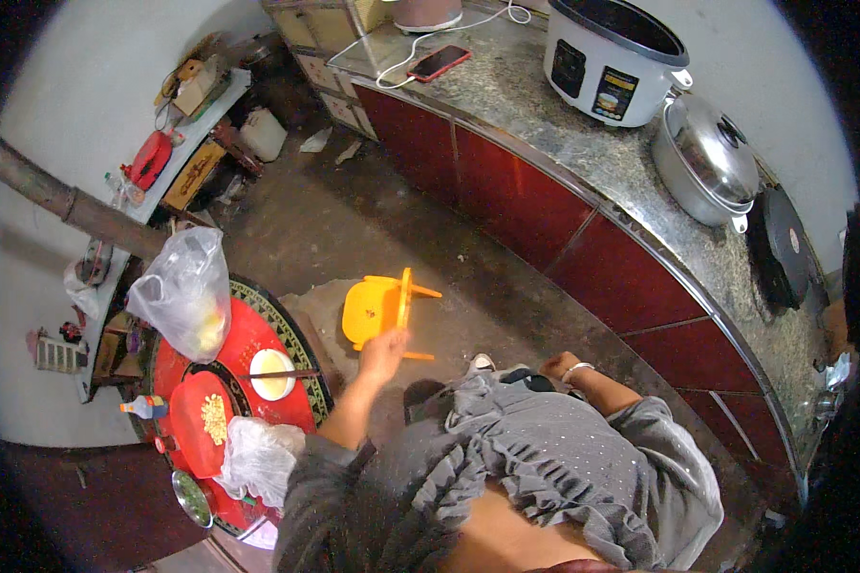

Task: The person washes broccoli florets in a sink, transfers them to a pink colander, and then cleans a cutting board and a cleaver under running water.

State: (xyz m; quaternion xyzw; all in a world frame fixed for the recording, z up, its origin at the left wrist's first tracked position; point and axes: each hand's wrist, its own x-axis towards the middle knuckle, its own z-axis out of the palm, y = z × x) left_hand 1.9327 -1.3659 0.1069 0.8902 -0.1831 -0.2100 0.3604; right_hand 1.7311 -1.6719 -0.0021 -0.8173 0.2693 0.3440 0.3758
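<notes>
My left hand (384, 356) is closed around the backrest of a small yellow plastic chair (367, 312), whose seat faces left and whose legs point right. On the other side of my body, my right hand (560, 365), with a white bangle at the wrist, hangs low near my lap; its fingers look curled and nothing shows in them. Left of the chair stands a round red table (247, 329) with a patterned dark rim. On it are a white bowl (272, 387) with yellowish contents and chopsticks across it, a red board (186, 422) with chopped pale pieces, and plastic bags (193, 294).
A granite counter (516, 93) with dark red cabinet doors (502, 179) curves along the right. It holds a phone on a cable (438, 63), a white electric cooker (609, 64) and a lidded metal pot (709, 157). A cluttered shelf (186, 154) runs along the left wall.
</notes>
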